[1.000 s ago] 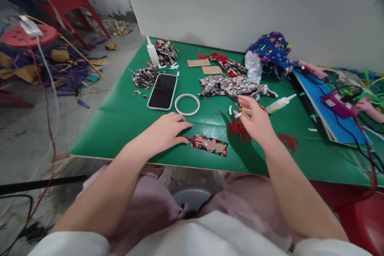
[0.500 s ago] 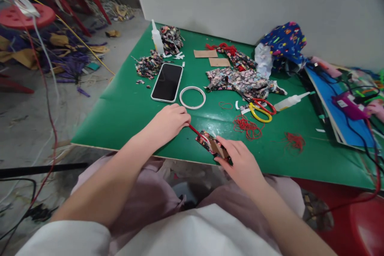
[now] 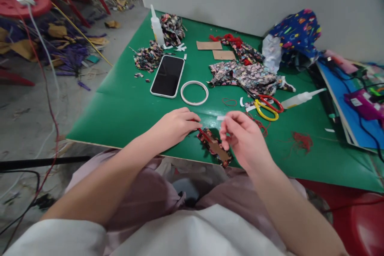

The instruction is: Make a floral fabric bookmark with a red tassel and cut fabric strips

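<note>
left hand (image 3: pixel 175 126) pinches a red cord (image 3: pixel 200 130); right hand (image 3: pixel 244 138) pinches white strip (image 3: pixel 221 118).

No legible text, label, brand, number or sign anywhere in view. Phone (image 3: pixel 167 76), far left on the table: screen dark, blank. Glue bottle (image 3: pixel 157 30), far left: no readable label. Second glue bottle (image 3: pixel 301 98), right: plain, no print. Purple device (image 3: pixel 364 104), far right: small white sticker on it, marks too small and blurred to read. Patterned fabric (image 3: pixel 246 76), far centre: floral print only, no lettering. Blue fabric (image 3: pixel 297 32), far right: coloured shapes, no words made out.
</note>
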`<move>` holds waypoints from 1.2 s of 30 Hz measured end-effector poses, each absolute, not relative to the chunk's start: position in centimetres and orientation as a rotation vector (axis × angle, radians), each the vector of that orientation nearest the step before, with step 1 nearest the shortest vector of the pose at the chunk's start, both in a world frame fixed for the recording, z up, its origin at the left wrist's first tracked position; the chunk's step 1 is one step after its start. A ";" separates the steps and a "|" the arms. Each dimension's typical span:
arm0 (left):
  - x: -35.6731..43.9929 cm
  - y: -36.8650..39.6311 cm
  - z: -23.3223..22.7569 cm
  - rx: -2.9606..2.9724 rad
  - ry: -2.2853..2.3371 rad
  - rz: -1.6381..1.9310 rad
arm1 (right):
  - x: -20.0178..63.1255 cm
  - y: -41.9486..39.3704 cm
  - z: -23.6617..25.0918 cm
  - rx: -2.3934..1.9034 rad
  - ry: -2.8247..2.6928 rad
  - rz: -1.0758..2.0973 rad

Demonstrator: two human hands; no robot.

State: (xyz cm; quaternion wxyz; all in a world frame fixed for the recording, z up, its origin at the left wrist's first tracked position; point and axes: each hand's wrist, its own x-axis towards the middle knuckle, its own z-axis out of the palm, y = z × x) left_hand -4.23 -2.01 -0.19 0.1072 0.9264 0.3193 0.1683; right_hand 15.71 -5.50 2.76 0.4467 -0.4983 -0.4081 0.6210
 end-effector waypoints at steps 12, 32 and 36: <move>-4.1 -2.3 -1.3 2.628 1.044 0.483 | 14.0 -5.9 -1.7 -1.556 -1.420 1.028; -4.2 -1.6 -0.9 2.820 0.952 0.328 | 13.7 -5.4 -1.4 -1.749 -1.973 0.620; -4.2 -1.5 -0.9 2.870 0.948 0.306 | 13.7 -5.4 -1.4 -1.759 -1.977 0.608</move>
